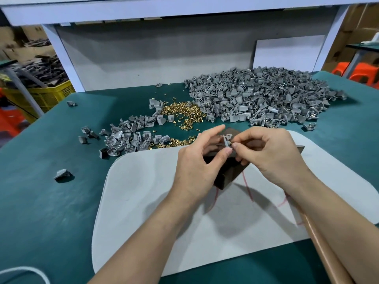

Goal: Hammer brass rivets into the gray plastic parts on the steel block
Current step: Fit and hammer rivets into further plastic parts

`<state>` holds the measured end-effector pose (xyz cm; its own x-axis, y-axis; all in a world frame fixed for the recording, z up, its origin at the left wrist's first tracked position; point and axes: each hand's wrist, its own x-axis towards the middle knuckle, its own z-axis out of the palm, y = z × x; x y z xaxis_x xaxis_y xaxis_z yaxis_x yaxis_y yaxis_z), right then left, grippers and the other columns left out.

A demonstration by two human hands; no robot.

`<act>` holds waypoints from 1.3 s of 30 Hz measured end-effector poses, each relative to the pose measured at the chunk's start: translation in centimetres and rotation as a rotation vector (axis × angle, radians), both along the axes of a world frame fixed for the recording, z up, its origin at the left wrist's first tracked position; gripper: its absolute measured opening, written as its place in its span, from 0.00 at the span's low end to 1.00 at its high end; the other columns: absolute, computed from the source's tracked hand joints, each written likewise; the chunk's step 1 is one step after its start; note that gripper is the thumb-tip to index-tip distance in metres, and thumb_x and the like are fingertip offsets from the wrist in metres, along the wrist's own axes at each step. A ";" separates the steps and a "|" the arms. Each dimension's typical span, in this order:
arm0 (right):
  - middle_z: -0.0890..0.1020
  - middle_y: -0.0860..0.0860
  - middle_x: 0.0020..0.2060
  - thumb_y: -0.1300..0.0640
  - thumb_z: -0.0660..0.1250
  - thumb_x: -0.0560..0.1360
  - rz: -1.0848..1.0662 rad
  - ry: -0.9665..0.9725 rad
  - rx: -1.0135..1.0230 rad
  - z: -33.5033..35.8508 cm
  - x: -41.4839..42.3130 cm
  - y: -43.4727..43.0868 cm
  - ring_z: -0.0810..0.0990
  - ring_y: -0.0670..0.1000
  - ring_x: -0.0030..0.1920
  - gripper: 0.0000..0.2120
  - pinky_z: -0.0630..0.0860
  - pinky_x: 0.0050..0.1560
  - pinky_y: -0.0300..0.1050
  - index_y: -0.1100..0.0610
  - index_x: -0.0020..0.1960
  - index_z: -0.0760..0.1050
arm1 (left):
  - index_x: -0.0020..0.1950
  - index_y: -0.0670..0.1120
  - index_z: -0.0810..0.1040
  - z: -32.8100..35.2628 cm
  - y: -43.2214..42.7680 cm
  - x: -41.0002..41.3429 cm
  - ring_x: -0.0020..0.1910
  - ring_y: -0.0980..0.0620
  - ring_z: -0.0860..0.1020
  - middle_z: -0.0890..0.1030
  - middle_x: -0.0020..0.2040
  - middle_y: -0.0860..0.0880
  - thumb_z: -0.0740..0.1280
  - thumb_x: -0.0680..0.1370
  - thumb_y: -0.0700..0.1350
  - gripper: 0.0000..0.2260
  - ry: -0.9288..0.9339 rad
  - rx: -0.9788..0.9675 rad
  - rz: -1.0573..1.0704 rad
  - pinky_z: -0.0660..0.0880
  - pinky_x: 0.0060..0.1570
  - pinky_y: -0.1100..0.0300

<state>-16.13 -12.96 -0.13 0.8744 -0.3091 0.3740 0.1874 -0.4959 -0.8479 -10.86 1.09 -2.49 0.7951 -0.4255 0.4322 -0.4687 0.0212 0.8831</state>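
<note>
Nearest the lens, two bare forearms reach in from the bottom edge, and a brown round handle [322, 247] lies under the right one; I cannot see its head. Both arms cross a pale gray mat [143, 191] with thin red lines [247, 187] drawn on it, laid on the green table top [41, 201].

On that mat sits the dark steel block [227, 177], one corner toward me. Above it the left hand [196, 160] pinches a gray plastic part [226, 140] between thumb and middle finger, the index finger stretched out past it. The right hand [272, 154] meets it, thumb and forefinger closed narrowly on a small brass rivet [231, 144] held against the part.

Beyond the hands I see loose brass rivets [184, 113] scattered between a small heap of gray parts [131, 136] on the left and a far larger heap [266, 99] on the right. Single parts lie apart on the green, one [62, 174] near the mat's left edge. A yellow crate [47, 95] stands off the table to the left, orange stools [359, 72] to the right.
</note>
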 end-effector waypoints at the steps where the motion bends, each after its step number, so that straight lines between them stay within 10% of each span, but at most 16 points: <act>1: 0.81 0.48 0.28 0.67 0.71 0.70 -0.024 -0.026 -0.060 -0.1 0.0 0.0 0.81 0.51 0.31 0.13 0.79 0.35 0.44 0.49 0.36 0.79 | 0.63 0.46 0.77 -0.1 0.0 0.0 0.52 0.59 0.81 0.83 0.52 0.50 0.71 0.74 0.35 0.18 0.005 -0.005 -0.001 0.76 0.60 0.59; 6: 0.80 0.50 0.33 0.65 0.73 0.67 -0.112 -0.206 -0.485 0.0 -0.2 0.2 0.75 0.46 0.33 0.03 0.72 0.39 0.31 0.58 0.39 0.82 | 0.60 0.48 0.79 -0.2 -0.1 0.1 0.52 0.56 0.82 0.84 0.52 0.48 0.71 0.75 0.36 0.16 0.040 -0.018 -0.019 0.72 0.65 0.49; 14: 0.80 0.54 0.34 0.67 0.72 0.67 -0.130 -0.271 -0.574 -0.1 -0.6 0.4 0.75 0.46 0.32 0.02 0.72 0.39 0.31 0.63 0.40 0.81 | 0.61 0.54 0.76 -0.1 -0.2 0.0 0.51 0.59 0.82 0.84 0.53 0.48 0.70 0.74 0.38 0.18 0.054 -0.043 -0.058 0.63 0.71 0.42; 26: 0.78 0.56 0.31 0.66 0.71 0.67 -0.122 -0.307 -0.656 -0.3 -0.6 0.5 0.75 0.51 0.30 0.02 0.71 0.35 0.42 0.65 0.37 0.79 | 0.63 0.45 0.76 -0.2 -0.2 0.1 0.49 0.71 0.77 0.80 0.51 0.57 0.70 0.74 0.34 0.18 0.009 0.000 -0.052 0.52 0.76 0.59; 31: 0.79 0.55 0.31 0.65 0.71 0.67 -0.121 -0.302 -0.618 -0.3 -0.6 0.5 0.75 0.50 0.30 0.02 0.72 0.35 0.39 0.64 0.37 0.80 | 0.62 0.48 0.77 0.1 0.0 0.0 0.52 0.65 0.80 0.82 0.54 0.52 0.70 0.75 0.34 0.18 0.046 -0.024 -0.071 0.62 0.73 0.48; 35: 0.78 0.53 0.31 0.64 0.70 0.68 -0.124 -0.306 -0.560 -0.4 -0.5 0.3 0.72 0.47 0.31 0.02 0.69 0.35 0.31 0.62 0.37 0.80 | 0.57 0.49 0.78 0.2 0.1 0.0 0.50 0.65 0.80 0.83 0.49 0.54 0.69 0.75 0.33 0.15 0.075 -0.051 -0.104 0.73 0.57 0.68; 39: 0.79 0.52 0.32 0.62 0.70 0.68 -0.125 -0.301 -0.514 -0.5 -0.4 0.1 0.73 0.47 0.33 0.02 0.70 0.35 0.32 0.61 0.38 0.81 | 0.57 0.47 0.78 0.1 0.0 0.1 0.50 0.62 0.81 0.83 0.50 0.51 0.69 0.74 0.32 0.15 0.087 -0.076 -0.108 0.74 0.56 0.68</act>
<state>-16.53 -12.85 -0.62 0.6757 -0.1166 0.7279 0.2960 -0.8614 -0.4127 -10.76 1.08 -2.35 0.7822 -0.4791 0.3982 -0.3819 0.1361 0.9141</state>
